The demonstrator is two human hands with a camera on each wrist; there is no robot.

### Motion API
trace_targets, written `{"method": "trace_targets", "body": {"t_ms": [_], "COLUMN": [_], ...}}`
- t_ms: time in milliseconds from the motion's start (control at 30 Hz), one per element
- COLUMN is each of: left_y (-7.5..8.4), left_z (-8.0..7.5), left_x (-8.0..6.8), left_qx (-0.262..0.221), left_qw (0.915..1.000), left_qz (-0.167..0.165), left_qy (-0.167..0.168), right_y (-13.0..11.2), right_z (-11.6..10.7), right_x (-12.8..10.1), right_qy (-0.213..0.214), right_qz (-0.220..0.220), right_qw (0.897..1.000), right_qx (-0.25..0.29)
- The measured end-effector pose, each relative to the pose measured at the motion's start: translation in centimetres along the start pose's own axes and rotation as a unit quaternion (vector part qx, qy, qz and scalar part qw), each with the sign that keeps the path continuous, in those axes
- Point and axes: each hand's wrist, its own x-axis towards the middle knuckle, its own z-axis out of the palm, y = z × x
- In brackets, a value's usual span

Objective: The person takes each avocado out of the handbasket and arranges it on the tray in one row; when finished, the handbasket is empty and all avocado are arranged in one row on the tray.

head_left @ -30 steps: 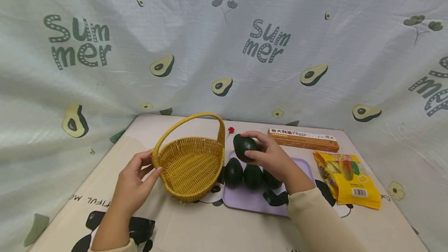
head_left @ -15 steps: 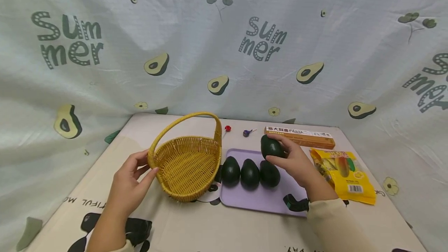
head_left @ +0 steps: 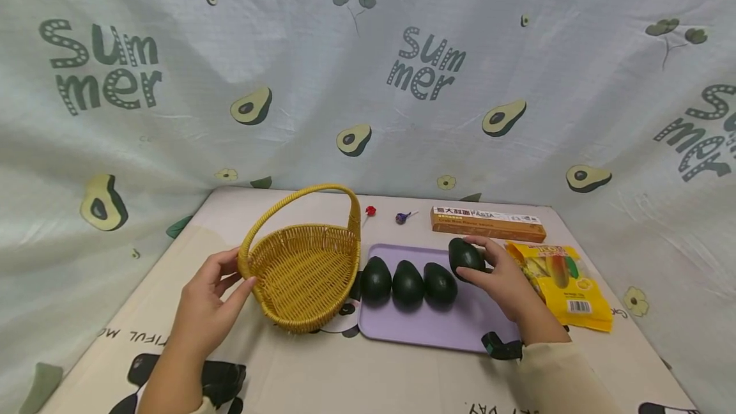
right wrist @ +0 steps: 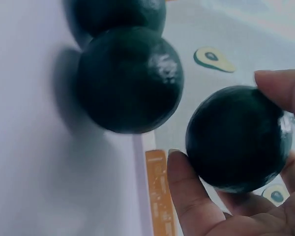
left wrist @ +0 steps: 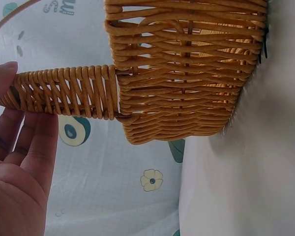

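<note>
Wicker basket [head_left: 307, 273], yellow, sits on the surface [head_left: 356, 382] w/ its open mouth up and the arched handle over the top; the left hand [head_left: 208, 308] is at its near-left rim, prob. to steady it so it doesn't slide. Left wrist view shows straight fingers [left wrist: 32, 142] lying along the woven handle base, thumb tip up top at the frame edge, so the hand looks relaxed and open, touching rather than clamping. Right hand [head_left: 499, 276] holds a dark green avocado [head_left: 466, 255] just above the far-right part of the lilac tray [head_left: 437, 331]; thumb and fingers [right wrist: 191, 196] curl round the fruit from opposite sides, palm behind it, a light cupped hold that leaves most of the skin in view. Three more avocados [head_left: 407, 283] stand in a tight row on the tray's left half, touching each other, nearest one just beside the basket wall, so fruit and basket are w/in easy reach of each other. Held avocado is right of that row, apart from it. Right forearm comes in low from the near-right, cream sleeve [head_left: 560, 382] and a dark strap at the wrist; left forearm angles in from the near-left. Behind the tray: pasta box [head_left: 487, 223], two lollipops [head_left: 402, 216]; yellow snack bag [head_left: 566, 283] lies right of the tray.
</note>
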Motion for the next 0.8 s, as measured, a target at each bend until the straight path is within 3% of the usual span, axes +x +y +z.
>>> {"method": "trace_targets", "body": {"t_ms": [433, 800], "left_y": [0.1, 0.1], "left_z": [0.0, 0.0], "left_x": [-0.1, -0.2], "left_qx": [-0.002, 0.007], "left_qw": [1.0, 1.0], "left_qz": [0.002, -0.005], "left_qy": [0.002, 0.002], "right_y": [2.9, 3.9], "right_z": [-0.4, 0.0], "right_x": [-0.7, -1.6], "right_qy": [0.004, 0.007], "right_qz": [-0.004, 0.03], "right_qw": [0.993, 0.989], "right_qx": [-0.122, -0.148]}}
